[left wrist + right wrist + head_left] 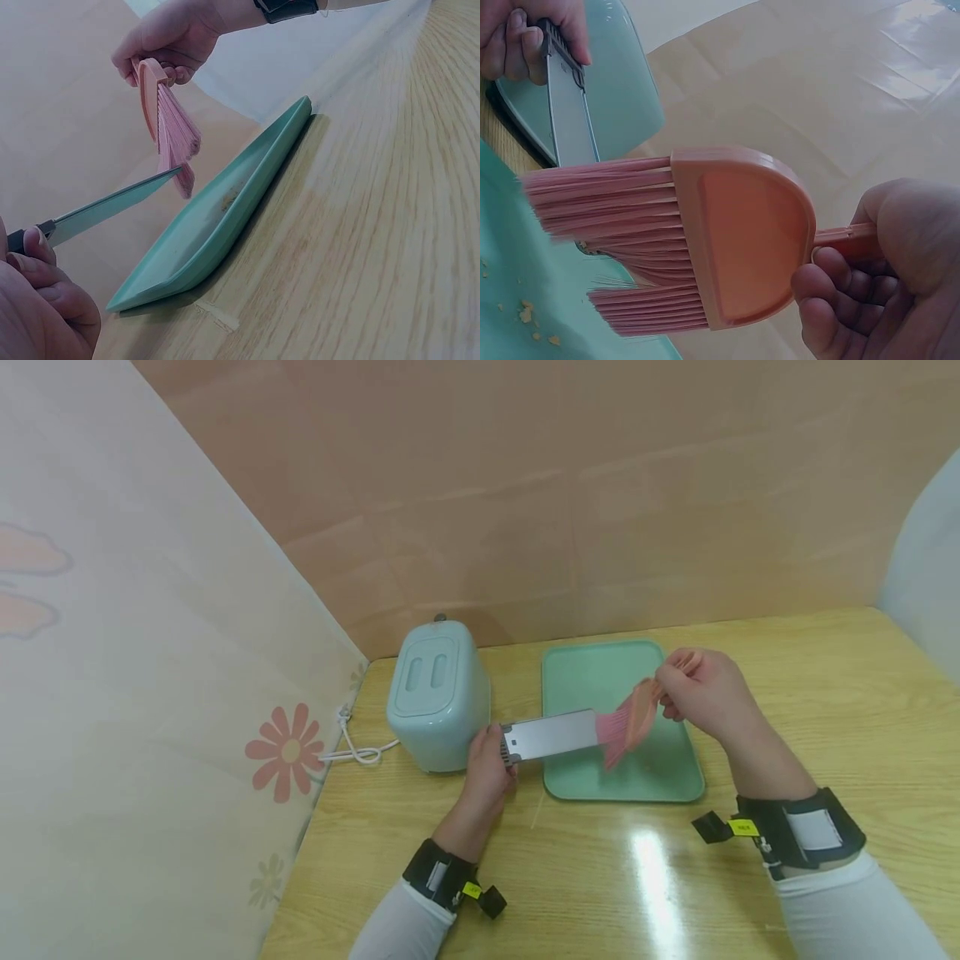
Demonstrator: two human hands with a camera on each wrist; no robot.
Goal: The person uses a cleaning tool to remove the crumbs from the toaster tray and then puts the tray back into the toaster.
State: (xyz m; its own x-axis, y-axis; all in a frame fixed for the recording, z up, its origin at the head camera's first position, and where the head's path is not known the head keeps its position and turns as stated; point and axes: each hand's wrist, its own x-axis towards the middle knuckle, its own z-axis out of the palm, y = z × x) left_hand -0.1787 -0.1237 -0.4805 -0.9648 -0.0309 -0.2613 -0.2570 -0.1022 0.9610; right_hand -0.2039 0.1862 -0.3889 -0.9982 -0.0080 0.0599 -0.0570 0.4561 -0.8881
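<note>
My left hand (489, 767) grips the dark end of a flat metal toaster crumb tray (551, 735), holding it out over the near left part of the green tray (600, 785). By its handle, my right hand (708, 693) holds a small orange-pink brush (750, 240). The pink bristles (176, 135) touch the crumb tray's far end and are spread apart around it. Crumbs (526, 311) lie on the green tray below. In the right wrist view the bristles hide part of the crumb tray's end.
A pale blue toaster (442, 693) stands just left of the green tray, close to my left hand. Its white cord (363, 753) runs to the left wall. A patterned curtain (187, 693) borders the wooden table (600, 877) on the left.
</note>
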